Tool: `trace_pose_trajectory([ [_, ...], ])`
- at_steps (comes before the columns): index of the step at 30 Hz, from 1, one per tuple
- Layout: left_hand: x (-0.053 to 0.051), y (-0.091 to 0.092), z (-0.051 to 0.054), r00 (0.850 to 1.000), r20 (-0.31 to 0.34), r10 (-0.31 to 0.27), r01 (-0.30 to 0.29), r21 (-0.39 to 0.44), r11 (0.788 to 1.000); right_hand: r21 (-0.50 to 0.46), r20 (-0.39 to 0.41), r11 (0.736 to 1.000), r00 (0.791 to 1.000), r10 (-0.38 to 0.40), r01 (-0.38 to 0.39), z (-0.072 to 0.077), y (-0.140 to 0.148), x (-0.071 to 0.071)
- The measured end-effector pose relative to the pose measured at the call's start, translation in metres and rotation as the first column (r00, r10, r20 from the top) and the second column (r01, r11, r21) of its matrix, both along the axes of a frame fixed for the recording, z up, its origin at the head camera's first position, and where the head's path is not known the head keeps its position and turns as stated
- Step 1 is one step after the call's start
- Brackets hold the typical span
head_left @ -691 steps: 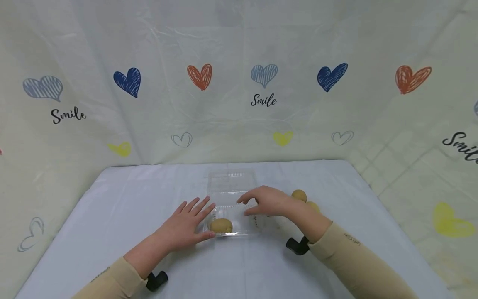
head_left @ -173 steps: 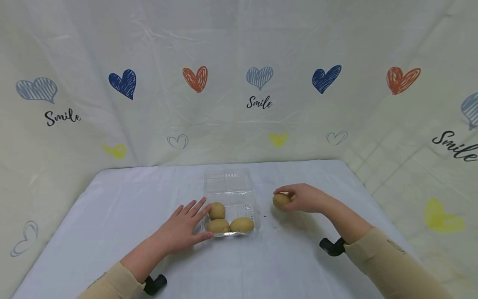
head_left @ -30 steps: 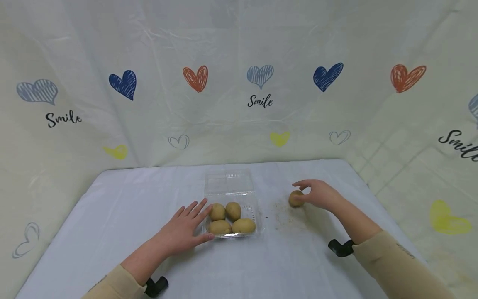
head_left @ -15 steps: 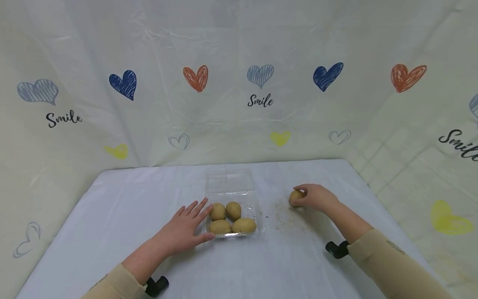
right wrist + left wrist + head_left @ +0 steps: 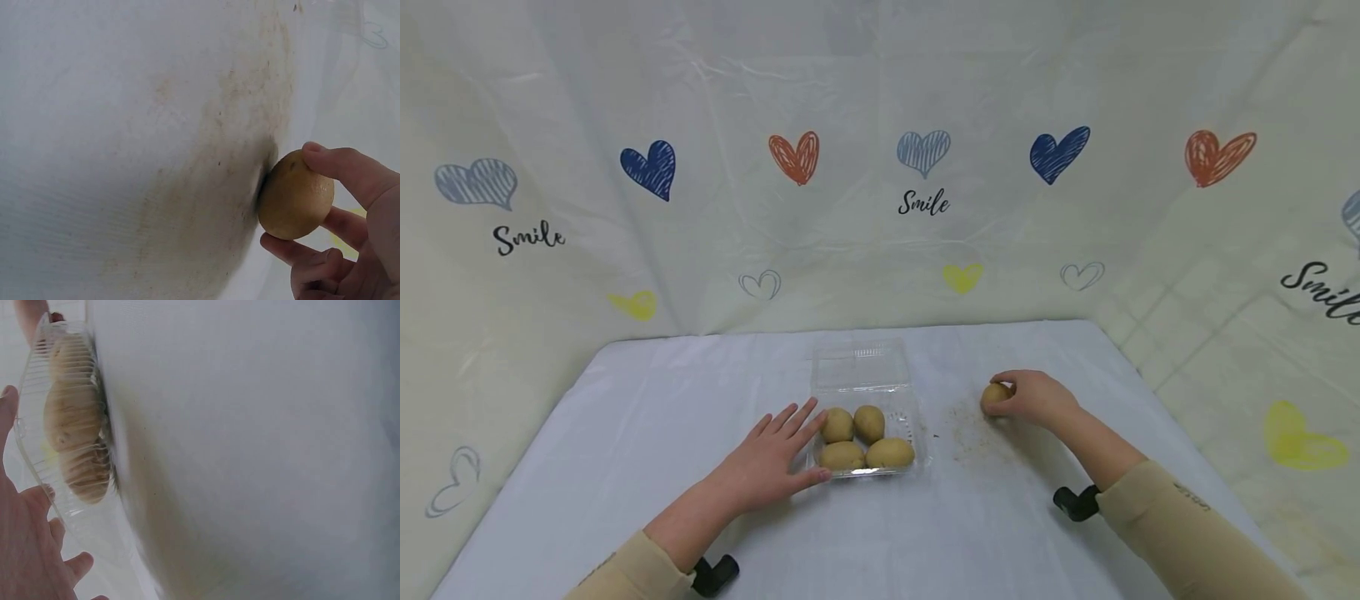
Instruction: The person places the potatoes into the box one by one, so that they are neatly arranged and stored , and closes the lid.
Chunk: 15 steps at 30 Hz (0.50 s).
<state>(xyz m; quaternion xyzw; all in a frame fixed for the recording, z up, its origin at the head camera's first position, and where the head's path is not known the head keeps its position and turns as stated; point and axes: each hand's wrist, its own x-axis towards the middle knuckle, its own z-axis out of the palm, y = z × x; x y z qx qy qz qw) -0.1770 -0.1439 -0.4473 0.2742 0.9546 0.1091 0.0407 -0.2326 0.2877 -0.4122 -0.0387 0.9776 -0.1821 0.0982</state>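
Observation:
Two rows of potatoes [image 5: 890,452] fill much of a clear plastic clamshell box [image 5: 859,367], whose lid lies folded back behind it. My left hand [image 5: 767,462] has its fingers spread, with fingertips and thumb at the box's left side. In the left wrist view the ribbed wall of the box [image 5: 37,456] shows potatoes [image 5: 74,415] through it. Off to the right, my right hand [image 5: 1037,398] holds another potato [image 5: 995,398] between thumb and fingers. The right wrist view has this potato [image 5: 295,197] low over the cloth, its shadow right beside it.
A white cloth [image 5: 880,542] covers the table. Brown dirt specks [image 5: 970,433] lie between the box and the right hand. Behind stands a pale curtain [image 5: 850,67] printed with hearts. Each wrist wears a black camera mount [image 5: 1077,502].
The box held one potato at first, later three, and now several. Over the last second the right thumb and fingers have come together round the potato at right. My left hand stays put.

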Motion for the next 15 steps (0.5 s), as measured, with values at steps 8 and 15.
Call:
trace_pose_trajectory([
  [8,0.001,0.003,0.007,1.0,0.019,-0.002,0.002,-0.021,1.0,-0.067,-0.023,0.997,0.999,0.026,-0.027,0.01,-0.001,0.001],
  [15,0.003,0.003,0.009,1.0,0.024,-0.003,0.004,-0.014,1.0,-0.09,-0.016,0.995,0.999,0.05,-0.052,0.025,-0.013,0.004],
])
